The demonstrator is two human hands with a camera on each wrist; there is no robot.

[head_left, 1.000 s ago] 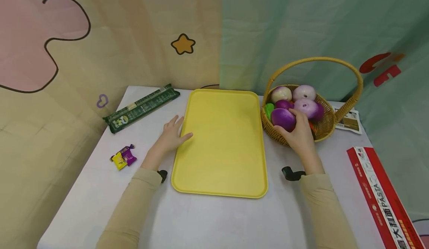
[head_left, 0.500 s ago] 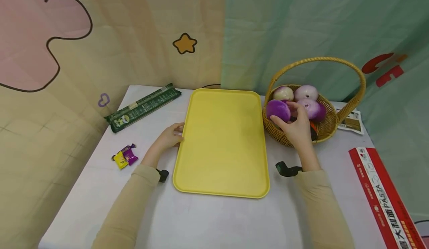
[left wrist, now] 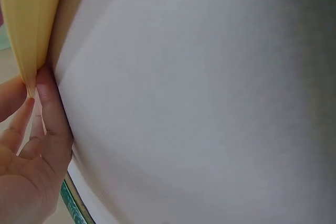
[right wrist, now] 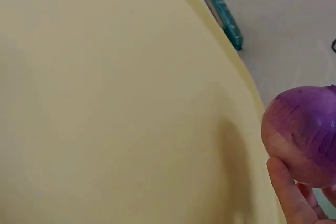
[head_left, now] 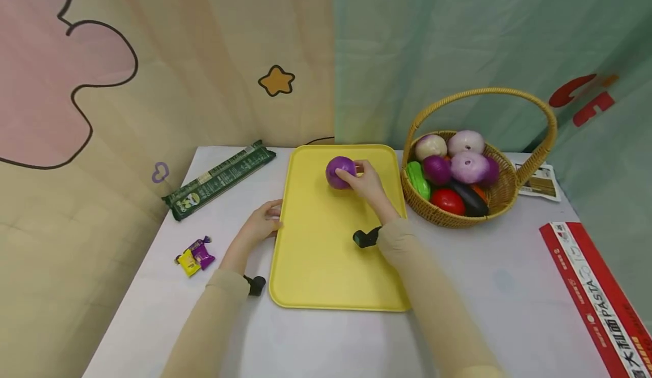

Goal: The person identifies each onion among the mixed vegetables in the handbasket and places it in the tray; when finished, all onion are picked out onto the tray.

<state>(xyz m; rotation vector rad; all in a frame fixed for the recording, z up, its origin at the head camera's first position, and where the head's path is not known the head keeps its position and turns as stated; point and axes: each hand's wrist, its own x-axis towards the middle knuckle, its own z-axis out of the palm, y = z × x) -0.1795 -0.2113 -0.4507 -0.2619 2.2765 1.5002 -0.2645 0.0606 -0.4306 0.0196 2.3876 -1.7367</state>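
While the right hand (head_left: 368,183) carries a purple onion (head_left: 340,171) over the far half of the yellow tray (head_left: 326,265), its fingers (right wrist: 286,190) are curled round the onion from the near side, so the grip is closed on it; the right wrist view shows the onion (right wrist: 304,135) above the tray's surface (right wrist: 105,103), and whether it already touches the tray cannot be told. The left hand (head_left: 262,225) rests at the tray's left edge, and the left wrist view shows its fingers (left wrist: 50,108) pinching the thin yellow rim (left wrist: 26,30) against the white desk (left wrist: 210,103), so that grip is closed on the tray. To do this step well, the onion would best be lowered straight down until its broad side sits on the flat floor of the tray, away from the raised rim, and the fingers loosened only once it has stopped rocking, since a round onion is likely to roll if released early. The left hand's hold should keep the light tray from sliding on the smooth desk. To the right of the tray, just beside it, stands a wicker basket (head_left: 509,202) holding more onions, a green vegetable, a red tomato and a dark aubergine. A green packet (head_left: 219,179) lies at the far left, wrapped sweets (head_left: 196,255) near the left forearm, and a red pasta box (head_left: 596,299) at the right edge.
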